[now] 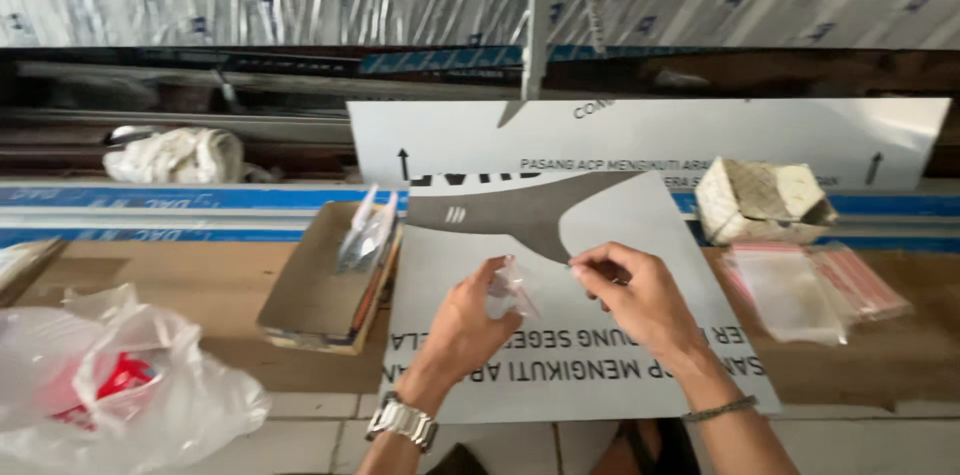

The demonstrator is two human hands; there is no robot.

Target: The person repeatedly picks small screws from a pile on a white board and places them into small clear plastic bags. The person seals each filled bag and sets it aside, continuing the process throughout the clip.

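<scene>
My left hand (470, 320), with a metal watch on its wrist, pinches a small clear plastic bag (512, 290) above a grey and white printed panel (560, 375) lying on the bench. My right hand (640, 295), a thin band on its wrist, pinches the bag's upper right edge with thumb and forefinger. Both hands are held close together over the panel's middle. What is inside the bag is too blurred to tell.
A shallow cardboard tray (320, 290) with small clear bags sits left of the panel. A white plastic bag (110, 385) with something red lies at the front left. A stack of red-edged clear bags (810, 290) and a folded paper box (760, 200) lie right. Metal profiles fill the shelves behind.
</scene>
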